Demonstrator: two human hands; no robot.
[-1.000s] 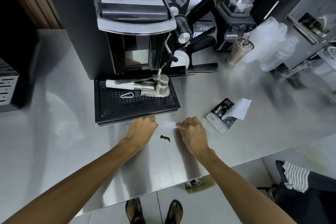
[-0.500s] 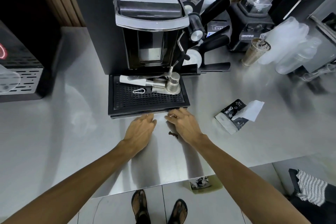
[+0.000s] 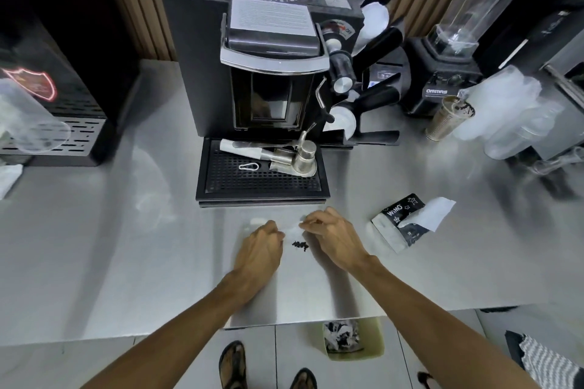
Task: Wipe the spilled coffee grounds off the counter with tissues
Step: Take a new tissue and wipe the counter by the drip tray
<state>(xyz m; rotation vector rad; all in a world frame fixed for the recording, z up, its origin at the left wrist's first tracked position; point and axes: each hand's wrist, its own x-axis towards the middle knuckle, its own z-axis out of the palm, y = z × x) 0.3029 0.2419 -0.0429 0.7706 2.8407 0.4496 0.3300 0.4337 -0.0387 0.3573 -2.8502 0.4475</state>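
Head view. You are holding a thin white paper tissue (image 3: 292,230) low over the brushed stainless-steel bench (image 3: 126,246), just in front of the black perforated drip tray (image 3: 262,180) of the black espresso machine (image 3: 202,66) and well back from the bench's front edge. Your left hand (image 3: 259,251) is pinching the tissue's left end with curled fingers. Your right hand (image 3: 335,238) is pinching its right end, fingertips bunched together. The small dark clump of spilled coffee grounds (image 3: 300,245) is lying on the bare metal between the two hands, just on the front-edge side of the tissue; whether the two are touching cannot be told. A black-and-white tissue packet (image 3: 398,226), one white sheet protruding, is lying to the right of your right hand, apart from it. Below the front edge, a pale green waste bin (image 3: 376,347) is standing on the floor.
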